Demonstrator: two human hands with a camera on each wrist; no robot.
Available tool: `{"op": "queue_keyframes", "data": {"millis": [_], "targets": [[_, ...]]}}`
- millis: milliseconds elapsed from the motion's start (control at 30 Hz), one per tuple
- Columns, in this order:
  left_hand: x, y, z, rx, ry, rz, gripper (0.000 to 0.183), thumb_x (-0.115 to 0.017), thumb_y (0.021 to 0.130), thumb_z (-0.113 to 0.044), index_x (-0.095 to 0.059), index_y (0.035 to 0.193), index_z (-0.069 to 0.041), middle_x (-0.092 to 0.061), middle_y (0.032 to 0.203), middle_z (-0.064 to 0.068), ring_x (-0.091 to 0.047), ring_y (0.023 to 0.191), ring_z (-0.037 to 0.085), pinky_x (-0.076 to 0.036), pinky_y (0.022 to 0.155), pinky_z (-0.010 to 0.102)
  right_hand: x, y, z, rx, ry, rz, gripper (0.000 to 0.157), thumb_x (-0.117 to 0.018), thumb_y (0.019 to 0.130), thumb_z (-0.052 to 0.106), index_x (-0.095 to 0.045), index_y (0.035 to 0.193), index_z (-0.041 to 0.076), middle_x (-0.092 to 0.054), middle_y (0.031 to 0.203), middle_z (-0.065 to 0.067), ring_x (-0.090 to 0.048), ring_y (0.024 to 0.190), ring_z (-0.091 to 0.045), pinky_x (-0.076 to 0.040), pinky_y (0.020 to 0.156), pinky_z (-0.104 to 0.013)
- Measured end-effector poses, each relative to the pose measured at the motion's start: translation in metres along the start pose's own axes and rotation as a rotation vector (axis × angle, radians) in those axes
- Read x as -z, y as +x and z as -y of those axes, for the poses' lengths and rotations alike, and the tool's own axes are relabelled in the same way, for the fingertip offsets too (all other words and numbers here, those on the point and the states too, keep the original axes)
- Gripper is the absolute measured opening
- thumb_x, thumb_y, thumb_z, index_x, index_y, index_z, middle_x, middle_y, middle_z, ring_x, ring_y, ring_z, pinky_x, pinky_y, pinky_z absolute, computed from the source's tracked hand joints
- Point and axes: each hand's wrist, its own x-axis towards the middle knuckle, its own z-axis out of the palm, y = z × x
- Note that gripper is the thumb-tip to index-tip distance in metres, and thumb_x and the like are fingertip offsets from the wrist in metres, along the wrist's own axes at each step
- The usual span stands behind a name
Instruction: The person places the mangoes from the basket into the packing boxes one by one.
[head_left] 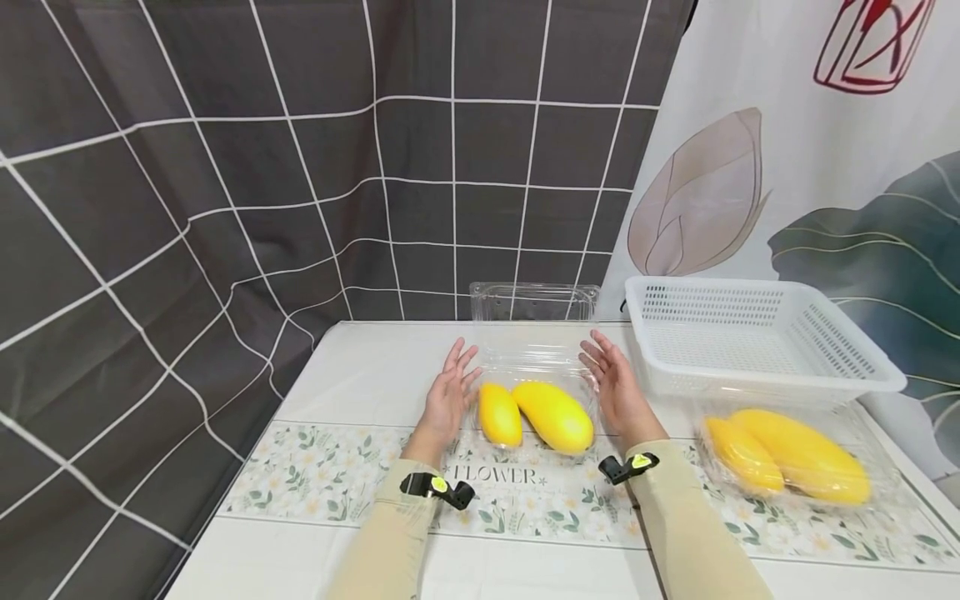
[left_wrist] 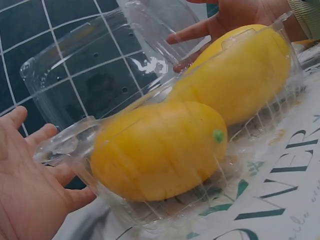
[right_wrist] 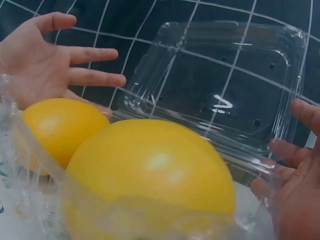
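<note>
A clear plastic clamshell box [head_left: 534,354] stands on the table with its lid raised at the back. Two yellow mangoes lie in its base: a smaller mango [head_left: 499,414] on the left, with a green stem dot in the left wrist view, and a larger mango [head_left: 555,417] on the right. My left hand [head_left: 444,400] is beside the box's left side, fingers spread and holding nothing. At the right side, my right hand [head_left: 617,387] has its fingers extended, close to the box wall; whether either hand touches the plastic I cannot tell.
A white plastic basket [head_left: 750,367] stands at the back right. In front of it lies a second clear box [head_left: 888,479] holding two more yellow mangoes [head_left: 802,454]. A dark grid curtain [head_left: 420,208] hangs behind the white table [head_left: 352,375], which has a floral strip.
</note>
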Motion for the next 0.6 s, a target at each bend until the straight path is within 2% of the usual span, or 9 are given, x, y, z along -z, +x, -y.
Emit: {"op": "queue_keyframes", "data": {"millis": [167, 300, 367, 467, 600], "targets": [[0.002, -0.001, -0.008, 0.008, -0.024, -0.051, 0.054, -0.018, 0.094, -0.028, -0.011, 0.148, -0.028, -0.008, 0.152, 0.007, -0.008, 0.135, 0.042, -0.003, 0.106, 0.058, 0.003, -0.002, 0.010, 0.020, -0.011, 0.002, 0.060, -0.015, 0.100, 0.043, -0.018, 0.143, 0.001, -0.019, 0.144, -0.019, -0.016, 0.133, -0.034, -0.006, 0.109, -0.051], [0.003, 0.000, -0.016, 0.005, -0.014, -0.049, 0.054, -0.018, 0.094, -0.034, -0.012, 0.148, -0.030, -0.006, 0.153, 0.004, -0.007, 0.135, 0.040, 0.000, 0.106, 0.058, 0.004, -0.005, 0.022, 0.009, -0.030, -0.005, 0.062, -0.020, 0.099, 0.047, -0.030, 0.133, -0.004, -0.030, 0.137, -0.016, -0.025, 0.128, -0.030, -0.009, 0.108, -0.053], [0.003, 0.000, -0.021, 0.010, 0.006, -0.033, 0.054, -0.016, 0.094, -0.038, -0.011, 0.148, -0.031, -0.005, 0.153, 0.002, -0.007, 0.136, 0.039, 0.000, 0.106, 0.059, 0.002, -0.008, 0.030, -0.011, -0.067, -0.010, 0.059, -0.024, 0.098, 0.048, -0.037, 0.123, -0.004, -0.036, 0.129, -0.013, -0.026, 0.127, -0.032, -0.012, 0.107, -0.056], [0.001, -0.002, -0.029, 0.032, 0.040, -0.005, 0.056, -0.014, 0.095, -0.045, -0.010, 0.148, -0.029, -0.005, 0.153, 0.003, -0.007, 0.135, 0.040, -0.001, 0.106, 0.060, -0.001, -0.010, 0.041, -0.081, -0.155, -0.024, 0.052, -0.027, 0.097, 0.049, -0.042, 0.109, 0.001, -0.038, 0.120, -0.010, -0.023, 0.128, -0.039, -0.016, 0.104, -0.059], [-0.001, -0.003, -0.038, 0.135, 0.125, 0.015, 0.063, -0.012, 0.093, -0.057, -0.014, 0.148, -0.027, -0.008, 0.152, 0.005, -0.009, 0.135, 0.041, -0.007, 0.107, 0.058, -0.005, -0.013, 0.052, -0.203, -0.289, -0.028, 0.045, -0.033, 0.095, 0.052, -0.043, 0.100, 0.009, -0.035, 0.118, -0.016, -0.021, 0.130, -0.043, -0.023, 0.101, -0.061]]}}
